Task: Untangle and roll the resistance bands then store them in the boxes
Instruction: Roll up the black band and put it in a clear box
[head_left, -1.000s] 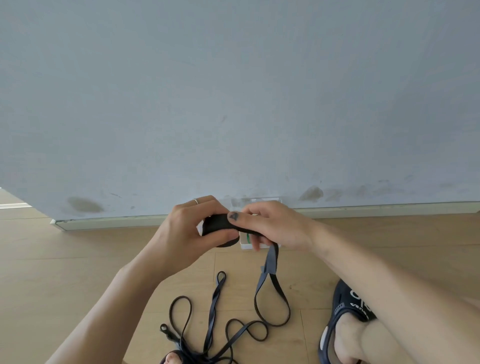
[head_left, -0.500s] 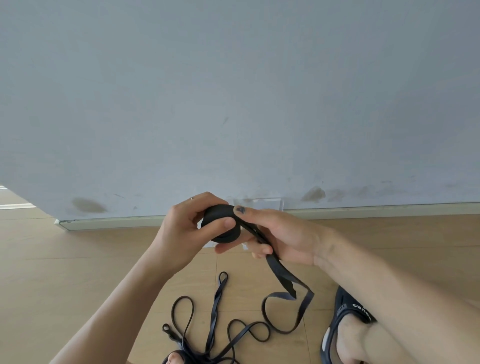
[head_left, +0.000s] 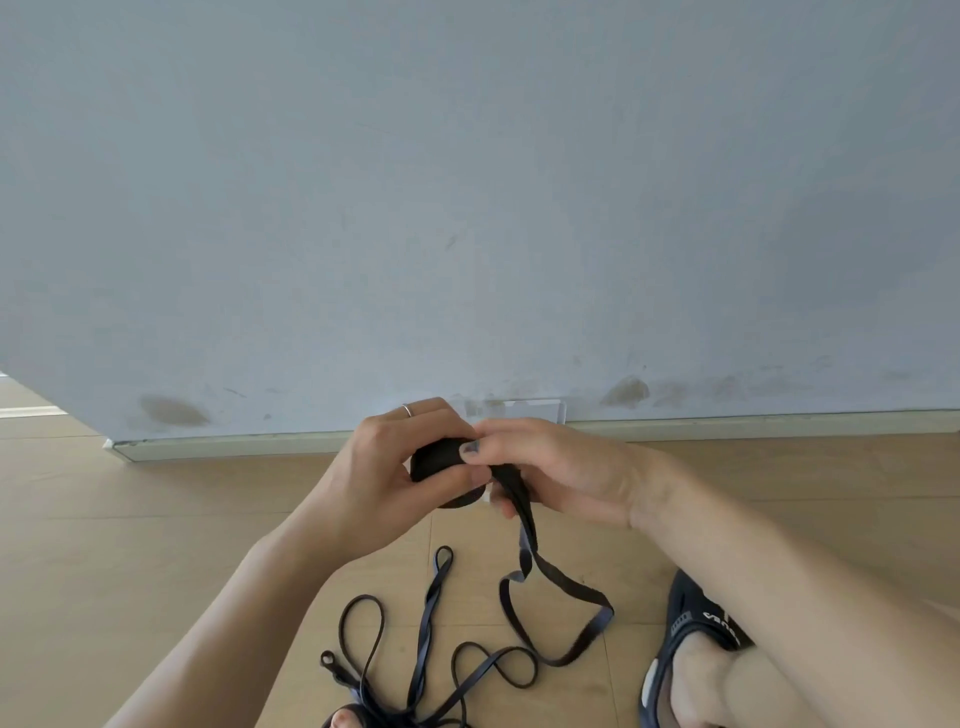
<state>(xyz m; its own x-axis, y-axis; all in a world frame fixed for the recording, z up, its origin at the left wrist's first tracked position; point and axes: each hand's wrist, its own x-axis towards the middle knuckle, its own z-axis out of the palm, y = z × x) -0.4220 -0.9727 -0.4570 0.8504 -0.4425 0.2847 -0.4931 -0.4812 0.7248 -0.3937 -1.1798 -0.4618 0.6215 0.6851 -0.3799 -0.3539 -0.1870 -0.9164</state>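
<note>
A black resistance band is partly wound into a tight roll (head_left: 441, 467). My left hand (head_left: 387, 483) grips the roll, thumb across its front. My right hand (head_left: 550, 467) pinches the roll's top edge and holds the loose strap where it leaves the roll. The free tail (head_left: 558, 587) hangs down from my right hand and loops onto the wooden floor. More black bands (head_left: 421, 623) lie tangled on the floor below my hands. A clear box (head_left: 524, 410) stands against the wall, mostly hidden behind my hands.
A grey wall with scuff marks and a pale skirting board (head_left: 228, 447) closes off the space ahead. My right foot in a dark sandal (head_left: 691, 634) rests at the lower right. My left foot's toe (head_left: 345, 719) shows at the bottom edge under the tangle.
My right hand came back up over the roll, laying another turn of strap on it. The hanging tail has shortened and its loop shifted left on the floor.
</note>
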